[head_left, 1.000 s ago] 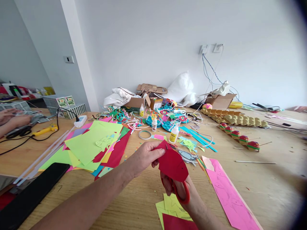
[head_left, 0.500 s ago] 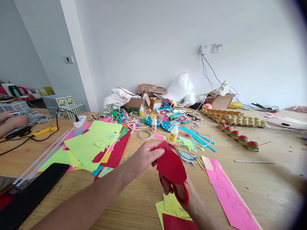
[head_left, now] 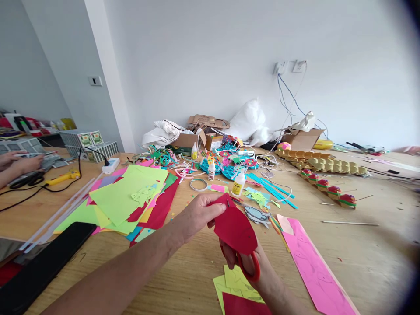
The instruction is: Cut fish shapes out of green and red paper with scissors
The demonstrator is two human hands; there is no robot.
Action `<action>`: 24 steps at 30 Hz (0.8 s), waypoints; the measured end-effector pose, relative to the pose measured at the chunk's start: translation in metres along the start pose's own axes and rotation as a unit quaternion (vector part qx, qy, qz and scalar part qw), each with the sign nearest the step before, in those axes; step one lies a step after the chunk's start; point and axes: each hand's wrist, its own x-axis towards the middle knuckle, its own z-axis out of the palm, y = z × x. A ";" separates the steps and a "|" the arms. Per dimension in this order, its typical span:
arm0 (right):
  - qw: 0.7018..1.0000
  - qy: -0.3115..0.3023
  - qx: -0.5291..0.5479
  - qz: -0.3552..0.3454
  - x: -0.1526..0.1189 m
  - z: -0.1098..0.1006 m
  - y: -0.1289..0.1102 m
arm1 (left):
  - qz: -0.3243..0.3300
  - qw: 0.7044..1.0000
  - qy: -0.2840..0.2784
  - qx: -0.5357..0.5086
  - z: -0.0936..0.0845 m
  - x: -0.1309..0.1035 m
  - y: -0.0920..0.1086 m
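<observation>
My left hand [head_left: 204, 214] pinches the upper left corner of a piece of red paper [head_left: 234, 227], which has a curved cut edge and small dark marks. Under the paper, my right hand [head_left: 243, 260] is closed on red-handled scissors [head_left: 255, 267]. The paper hides most of the blades; only a small dark tip shows near its top. Below my right hand lie yellow paper sheets [head_left: 241, 284] with pencil drawings and another red sheet [head_left: 244, 305]. A grey-blue paper fish [head_left: 257, 215] rests just beyond the held paper.
Coloured paper sheets [head_left: 118, 197] are piled at left, near a black phone-like slab [head_left: 49, 267]. Glue bottles [head_left: 238, 183] and a tape roll [head_left: 198, 184] stand ahead. A pink drawn strip [head_left: 311, 262] lies right. At far left, another person's hands [head_left: 24, 164] work.
My right hand and the scissors have shifted very slightly down and right under the red paper. My left hand keeps its pinch. The view has moved slightly.
</observation>
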 end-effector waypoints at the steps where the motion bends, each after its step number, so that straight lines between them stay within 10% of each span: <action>1: 1.000 0.001 0.000 0.004 0.000 0.000 0.000 | 0.006 1.000 0.000 0.003 0.000 0.000 -0.001; 24: 0.996 0.049 0.047 0.050 0.005 0.012 -0.019 | 0.012 1.000 0.023 0.014 0.005 -0.002 -0.001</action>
